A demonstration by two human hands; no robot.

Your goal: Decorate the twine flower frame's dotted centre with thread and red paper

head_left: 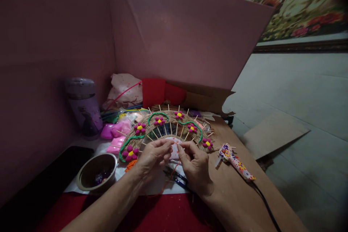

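Note:
A half-round woven fan of twine and wooden sticks (152, 127) lies on the table, decorated with pink clay flowers with yellow centres and green clay vines. My left hand (153, 157) and my right hand (194, 165) meet at the fan's pale centre (174, 145). Both have their fingers pinched together at a small thing I cannot make out. A thin red thread (170, 179) trails down from between them. Dark scissors (176, 178) lie partly hidden under my right hand.
A patterned glue gun (235, 161) with a black cord lies to the right. A bowl (96, 177) sits at the left, near a dark phone (59, 163), a purple bottle (84, 107) and pink clay packets (116, 134). Pink cardboard walls stand behind.

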